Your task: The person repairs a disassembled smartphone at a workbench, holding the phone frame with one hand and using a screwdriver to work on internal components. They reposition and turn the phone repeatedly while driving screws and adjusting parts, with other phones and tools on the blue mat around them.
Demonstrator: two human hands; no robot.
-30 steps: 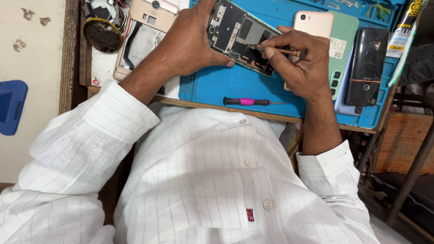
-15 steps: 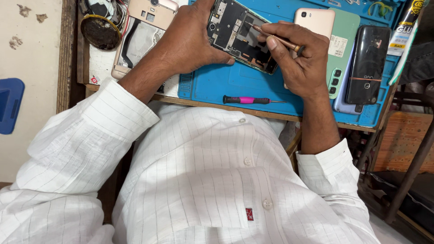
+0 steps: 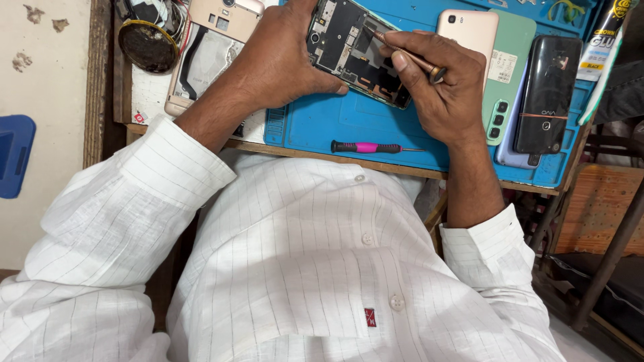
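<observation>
An opened phone (image 3: 349,47) with its back removed and dark circuit boards showing is tilted above a blue work mat (image 3: 335,124). My left hand (image 3: 282,57) grips its left side. My right hand (image 3: 443,84) pinches a thin brown-handled screwdriver (image 3: 406,55), with the tip resting on the phone's inner boards near the top. A second screwdriver (image 3: 369,147) with a black and pink handle lies loose on the mat near the front edge, below both hands.
Right of my hand lie a pale pink phone (image 3: 473,30), a green phone (image 3: 510,80) and a black phone (image 3: 547,94). A gold phone shell (image 3: 208,47) and a round dark tin (image 3: 147,45) sit at left. A blue object (image 3: 15,154) is far left.
The right hand has lifted and turned the brown screwdriver, moving its tip from the phone's lower middle up toward its top. The left hand still holds the phone.
</observation>
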